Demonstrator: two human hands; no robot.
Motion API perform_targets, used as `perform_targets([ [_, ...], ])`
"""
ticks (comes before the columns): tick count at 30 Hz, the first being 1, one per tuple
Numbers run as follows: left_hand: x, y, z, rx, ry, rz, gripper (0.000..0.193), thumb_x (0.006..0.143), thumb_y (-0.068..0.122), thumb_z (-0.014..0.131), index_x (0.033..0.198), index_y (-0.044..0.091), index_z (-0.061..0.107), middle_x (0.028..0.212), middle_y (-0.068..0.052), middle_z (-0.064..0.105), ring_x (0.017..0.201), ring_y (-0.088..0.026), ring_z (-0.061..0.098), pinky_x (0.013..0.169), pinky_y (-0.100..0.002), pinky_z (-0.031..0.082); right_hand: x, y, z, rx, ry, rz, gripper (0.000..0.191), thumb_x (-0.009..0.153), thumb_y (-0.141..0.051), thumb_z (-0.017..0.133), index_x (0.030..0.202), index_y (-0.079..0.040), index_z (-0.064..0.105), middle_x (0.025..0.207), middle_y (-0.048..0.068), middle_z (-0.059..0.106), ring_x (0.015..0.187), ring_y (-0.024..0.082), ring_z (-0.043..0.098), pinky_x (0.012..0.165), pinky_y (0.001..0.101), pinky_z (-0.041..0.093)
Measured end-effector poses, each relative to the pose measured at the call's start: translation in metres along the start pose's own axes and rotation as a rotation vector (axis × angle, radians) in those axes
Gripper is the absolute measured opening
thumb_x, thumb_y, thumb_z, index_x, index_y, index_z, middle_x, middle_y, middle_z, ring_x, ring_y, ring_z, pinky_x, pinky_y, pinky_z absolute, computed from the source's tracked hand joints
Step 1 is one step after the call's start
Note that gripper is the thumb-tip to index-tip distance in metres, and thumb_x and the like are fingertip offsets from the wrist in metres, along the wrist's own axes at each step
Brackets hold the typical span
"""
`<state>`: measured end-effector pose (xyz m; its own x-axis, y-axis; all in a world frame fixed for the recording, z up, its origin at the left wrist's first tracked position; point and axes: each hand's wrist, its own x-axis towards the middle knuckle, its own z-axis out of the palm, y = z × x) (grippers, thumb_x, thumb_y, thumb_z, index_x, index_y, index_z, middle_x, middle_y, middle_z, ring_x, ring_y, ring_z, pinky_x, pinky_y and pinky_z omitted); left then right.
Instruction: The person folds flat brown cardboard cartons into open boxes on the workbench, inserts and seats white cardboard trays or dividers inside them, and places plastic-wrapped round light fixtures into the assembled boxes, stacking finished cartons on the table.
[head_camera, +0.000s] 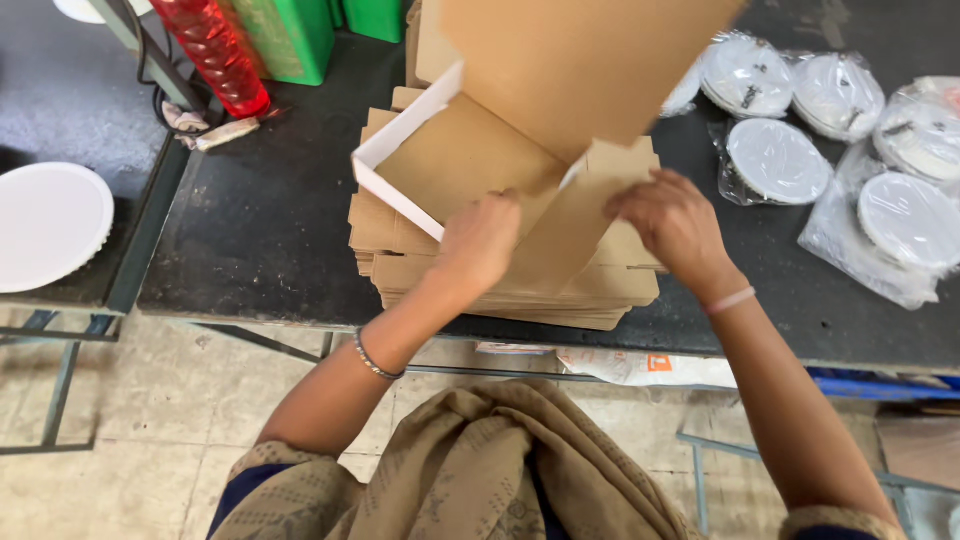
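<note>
Both hands grip the half-folded box on the stack (left hand and right hand pinching the flap between them).

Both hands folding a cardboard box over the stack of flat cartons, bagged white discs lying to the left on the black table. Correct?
Not quite: the bagged white discs lie to the right, as the head view shows. The rest holds: left hand and right hand work the cardboard box over the stack of flat cartons on the black table.
</note>
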<state>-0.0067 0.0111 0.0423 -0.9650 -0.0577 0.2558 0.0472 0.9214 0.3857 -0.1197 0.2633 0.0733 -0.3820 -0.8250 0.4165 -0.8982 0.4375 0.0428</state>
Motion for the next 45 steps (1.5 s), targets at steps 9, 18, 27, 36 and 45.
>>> perform_targets([
  [9, -0.03, 0.012, -0.027, -0.108, 0.002, -0.073, 0.045, 0.099, 0.037, 0.062, 0.082, -0.004, 0.07, 0.093, -0.026, 0.069, 0.084, -0.045, 0.069, 0.073, -0.053, 0.054, 0.007, -0.024, -0.027, 0.152, -0.165, 0.066, 0.056, 0.08, -0.012, 0.074, 0.135, -0.009, 0.062, 0.131, 0.008, 0.065, 0.104, 0.034, 0.067, 0.08, 0.0439, 0.056],
  [18, -0.068, 0.058, -0.031, -0.002, 0.142, -0.033, 0.081, 0.081, 0.069, 0.064, 0.091, -0.011, 0.07, 0.093, -0.021, 0.065, 0.086, -0.037, 0.069, 0.065, -0.045, 0.058, 0.013, -0.019, -0.014, 0.146, -0.21, 0.041, 0.053, 0.079, -0.002, 0.071, 0.132, -0.011, 0.063, 0.128, 0.011, 0.064, 0.115, 0.034, 0.065, 0.085, 0.0429, 0.057],
  [27, -0.061, 0.052, -0.001, 0.148, 0.176, 0.004, 0.033, 0.09, 0.033, 0.074, 0.088, 0.0, 0.072, 0.098, -0.013, 0.068, 0.097, -0.03, 0.068, 0.075, -0.039, 0.058, 0.031, -0.007, -0.008, 0.127, -0.274, -0.078, 0.031, 0.089, -0.002, 0.067, 0.116, -0.017, 0.073, 0.13, 0.003, 0.07, 0.113, 0.028, 0.068, 0.086, 0.0408, 0.056],
  [36, -0.001, -0.01, -0.023, -0.219, -0.233, -0.219, 0.044, 0.085, 0.029, 0.076, 0.119, 0.003, 0.066, 0.11, -0.021, 0.072, 0.104, -0.039, 0.068, 0.085, -0.049, 0.053, 0.09, 0.04, 0.044, 0.224, -0.637, 0.007, 0.046, 0.087, -0.004, 0.069, 0.133, -0.007, 0.065, 0.119, 0.017, 0.072, 0.111, 0.037, 0.067, 0.094, 0.0473, 0.051],
  [45, 0.056, -0.067, -0.004, -0.166, -0.612, -0.256, 0.069, 0.073, 0.037, 0.09, 0.125, 0.003, 0.061, 0.12, -0.016, 0.067, 0.115, -0.033, 0.064, 0.098, -0.041, 0.05, 0.173, 0.065, 0.104, 0.319, -1.246, 0.074, 0.075, 0.068, -0.013, 0.085, 0.137, -0.013, 0.057, 0.133, 0.01, 0.068, 0.124, 0.029, 0.062, 0.105, 0.0402, 0.047],
])
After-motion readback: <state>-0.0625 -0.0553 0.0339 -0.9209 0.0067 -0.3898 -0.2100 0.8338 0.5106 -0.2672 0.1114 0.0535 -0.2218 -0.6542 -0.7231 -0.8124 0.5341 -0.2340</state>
